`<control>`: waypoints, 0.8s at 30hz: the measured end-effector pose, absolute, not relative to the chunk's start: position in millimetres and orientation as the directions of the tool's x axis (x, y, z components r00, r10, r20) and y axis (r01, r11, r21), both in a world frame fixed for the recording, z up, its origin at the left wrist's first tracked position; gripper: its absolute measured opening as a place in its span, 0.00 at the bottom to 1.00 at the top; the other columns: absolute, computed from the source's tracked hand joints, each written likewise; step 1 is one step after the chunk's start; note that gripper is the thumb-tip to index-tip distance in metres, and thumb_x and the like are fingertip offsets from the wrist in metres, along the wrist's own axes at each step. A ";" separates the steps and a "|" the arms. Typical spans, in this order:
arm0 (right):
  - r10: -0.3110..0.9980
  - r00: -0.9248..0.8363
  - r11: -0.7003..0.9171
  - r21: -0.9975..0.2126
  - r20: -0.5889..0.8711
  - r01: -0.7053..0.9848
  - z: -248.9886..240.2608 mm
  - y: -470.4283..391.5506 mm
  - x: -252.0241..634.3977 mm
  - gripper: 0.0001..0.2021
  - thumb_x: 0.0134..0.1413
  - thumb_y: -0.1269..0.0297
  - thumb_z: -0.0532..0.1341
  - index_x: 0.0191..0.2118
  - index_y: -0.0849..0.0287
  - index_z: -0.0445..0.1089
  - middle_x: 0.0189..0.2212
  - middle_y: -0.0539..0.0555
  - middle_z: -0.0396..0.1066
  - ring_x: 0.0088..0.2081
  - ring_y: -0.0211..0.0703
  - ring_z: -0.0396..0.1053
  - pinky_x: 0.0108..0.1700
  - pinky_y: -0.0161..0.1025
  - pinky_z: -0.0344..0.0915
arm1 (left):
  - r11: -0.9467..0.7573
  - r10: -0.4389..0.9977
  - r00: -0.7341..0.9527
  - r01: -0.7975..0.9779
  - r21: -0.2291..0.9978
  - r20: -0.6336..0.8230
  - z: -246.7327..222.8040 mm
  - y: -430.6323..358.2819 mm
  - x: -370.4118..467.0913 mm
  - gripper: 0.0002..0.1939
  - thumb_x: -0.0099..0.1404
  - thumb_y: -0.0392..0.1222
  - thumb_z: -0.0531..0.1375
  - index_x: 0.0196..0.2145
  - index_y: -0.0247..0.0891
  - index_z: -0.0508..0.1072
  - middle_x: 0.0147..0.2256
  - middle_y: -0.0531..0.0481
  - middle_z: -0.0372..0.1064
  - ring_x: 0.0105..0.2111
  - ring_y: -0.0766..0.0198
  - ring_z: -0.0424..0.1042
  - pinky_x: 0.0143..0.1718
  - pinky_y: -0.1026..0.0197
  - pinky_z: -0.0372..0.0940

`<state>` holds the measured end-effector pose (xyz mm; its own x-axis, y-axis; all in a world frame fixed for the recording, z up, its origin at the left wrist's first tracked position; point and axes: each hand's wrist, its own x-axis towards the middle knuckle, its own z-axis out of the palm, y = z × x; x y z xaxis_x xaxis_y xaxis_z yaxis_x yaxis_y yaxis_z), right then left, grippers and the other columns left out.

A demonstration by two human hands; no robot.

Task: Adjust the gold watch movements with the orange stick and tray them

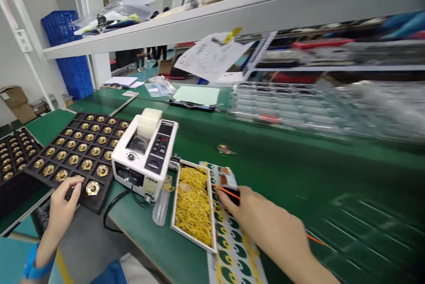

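My left hand [68, 200] is at the front edge of a black compartment tray [108, 185] of round gold parts, its thumb and fingertips together around a part at the tray's edge. A single gold part [92, 188] sits in the compartment just right of my fingers. My right hand [262, 217] is wrapped round a dark object with an orange stick [315, 239], above a sheet with yellow and green shapes [237, 248]. What the dark object is cannot be made out. Left of that sheet lies a white box [215, 231] filled with yellow ring-like pieces [194, 204].
A white tape dispenser [142, 155] stands between the tray and the box, its black cable hanging over the table edge. A clear tube [162, 206] lies beside it. Clear plastic trays [282, 106], a clipboard [195, 96] and a small part [225, 149] are farther back, under a shelf [199, 22].
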<state>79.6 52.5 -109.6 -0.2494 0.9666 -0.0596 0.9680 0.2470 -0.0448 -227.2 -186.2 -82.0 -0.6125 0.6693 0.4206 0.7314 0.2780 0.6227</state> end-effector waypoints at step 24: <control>0.985 -0.164 0.168 -0.097 0.044 0.981 -114.3 53.7 74.5 0.15 0.66 0.59 0.54 0.42 0.69 0.70 0.35 0.65 0.73 0.34 0.55 0.76 0.26 0.39 0.62 | 0.509 0.720 -0.641 0.749 0.425 0.267 -13.1 -24.2 -418.3 0.17 0.68 0.45 0.60 0.52 0.36 0.70 0.51 0.44 0.69 0.46 0.54 0.73 0.45 0.48 0.71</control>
<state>74.5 53.7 -114.3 -0.1645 0.9854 0.0443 0.9810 0.1681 -0.0966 -418.3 -24.2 -13.1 -0.6410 0.7197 0.2668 0.7485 0.5091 0.4250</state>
